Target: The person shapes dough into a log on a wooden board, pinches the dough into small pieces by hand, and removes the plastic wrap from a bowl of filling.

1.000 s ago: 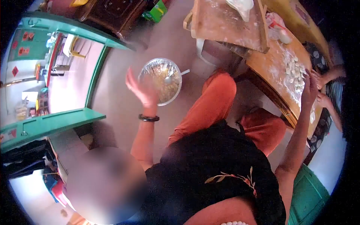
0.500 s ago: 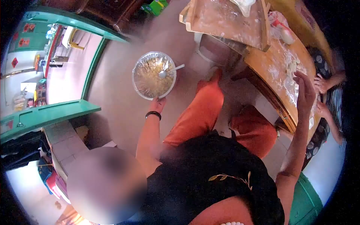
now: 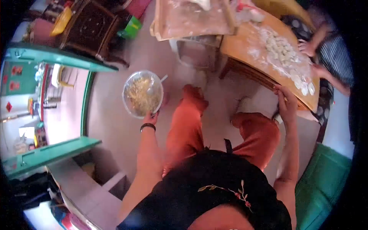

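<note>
Out over the floor, my left hand (image 3: 150, 118) grips the near rim of a round, shiny bowl (image 3: 127, 100). A yellowish-brown chopped mixture (image 3: 143, 94) fills it, and a spoon (image 3: 164, 78) rests inside with its handle past the right rim. My right hand (image 3: 285, 101) hangs by the front edge of the wooden table (image 3: 237, 44), empty, its fingers loosely bent and apart. On that floured table lie many small dough pieces (image 3: 281, 50), and several flattened dough rounds (image 3: 304, 86) sit near its right end.
Across the table another person's hands (image 3: 306, 49) rest near the dough. A wooden tray-like board (image 3: 195, 23) stands at the table's left, with a stool (image 3: 195, 53) beneath. Green door panels (image 3: 57, 151) stand at left; a dark carved chair (image 3: 90, 28) is behind.
My right hand has come back from above the dough to the table's front edge. The view has shifted, showing more dough on the table; the bowl stays in my left hand.
</note>
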A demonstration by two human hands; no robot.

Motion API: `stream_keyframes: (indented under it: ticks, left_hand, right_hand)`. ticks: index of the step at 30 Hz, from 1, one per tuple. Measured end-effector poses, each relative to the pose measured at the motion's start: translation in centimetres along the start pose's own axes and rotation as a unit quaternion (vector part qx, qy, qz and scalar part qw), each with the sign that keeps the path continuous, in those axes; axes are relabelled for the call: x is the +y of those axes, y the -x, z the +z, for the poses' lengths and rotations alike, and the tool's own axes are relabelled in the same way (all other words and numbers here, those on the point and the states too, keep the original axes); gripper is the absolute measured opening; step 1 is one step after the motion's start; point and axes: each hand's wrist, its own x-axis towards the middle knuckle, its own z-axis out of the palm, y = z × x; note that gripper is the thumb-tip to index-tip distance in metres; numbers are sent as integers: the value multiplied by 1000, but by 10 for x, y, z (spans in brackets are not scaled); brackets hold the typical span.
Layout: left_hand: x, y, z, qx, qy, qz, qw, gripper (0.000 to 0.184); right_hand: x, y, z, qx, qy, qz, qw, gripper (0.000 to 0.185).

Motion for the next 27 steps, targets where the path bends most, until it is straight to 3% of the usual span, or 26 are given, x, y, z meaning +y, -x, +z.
stream_keyframes:
  ticks: [2, 3, 4, 6, 7, 8, 9, 10, 11, 12, 14, 15, 16, 17, 18, 20, 23, 26, 27]
  left_hand:
    - [-1, 20, 18, 43, 66, -33, 996, 29]
    - [-1, 17, 6, -25, -143, 45, 988, 29]
    - [1, 28, 12, -50, -340, 92, 935, 27]
    - [5, 49, 22, -25, -711, 212, 670, 26]
    - [2, 28, 18, -45, -374, 78, 923, 30]
    - [-1, 5, 12, 31, 50, -16, 998, 35]
    - [-4, 3, 5, 17, 30, 1, 999, 32]
    - [-4, -10, -8, -40, -120, 62, 990, 29]
    - [-7, -36, -40, -98, -399, 214, 886, 26]
    - [-11, -63, -63, -103, -485, 280, 822, 23]
    - [-5, -46, -63, -105, -712, 328, 611, 27]
    - [-12, 7, -25, -111, -515, 194, 828, 26]
    - [-17, 82, 28, -52, -242, 90, 965, 26]
    - [-15, 92, 34, -70, -408, 141, 899, 25]
    - [-17, 100, 41, -72, -452, 148, 877, 25]
    - [-21, 102, 58, -83, -495, 152, 851, 24]
    - [-25, 96, 77, -98, -562, 170, 803, 24]
    - [-27, 94, 95, -114, -616, 187, 757, 24]
    - [-26, 93, 101, -122, -633, 192, 740, 24]
  right_hand:
    - [-13, 15, -21, 4, 14, 22, 1000, 22]
    - [0, 25, -31, 22, 47, 16, 999, 21]
    - [1, 31, -41, 38, 40, 18, 998, 21]
    - [-3, 45, -55, 66, 25, 25, 997, 21]
    - [-9, 51, -59, 75, 41, 40, 996, 21]
    - [-11, 56, -62, 79, 31, 53, 995, 20]
    - [-11, 61, -61, 81, 20, 66, 994, 20]
    - [-10, 60, -58, 87, 7, 77, 993, 20]
    - [-2, 62, -53, 88, 7, 70, 994, 20]
    - [1, 63, -46, 88, 16, 68, 994, 20]
    - [7, 56, -37, 85, 34, 65, 994, 21]
    - [4, 49, -35, 86, 34, 55, 994, 21]
    - [0, 41, -31, 86, 33, 46, 995, 21]
    - [-4, 33, -28, 87, 33, 38, 995, 21]
    - [-12, 26, -26, 83, 32, 50, 995, 20]
    - [-30, 11, -24, 74, 35, 77, 994, 19]
    - [-30, -6, -12, 65, -29, 44, 996, 19]
    - [-23, -24, -1, 35, 3, 25, 999, 19]
    - [-20, -29, 3, 26, 2, 59, 998, 20]
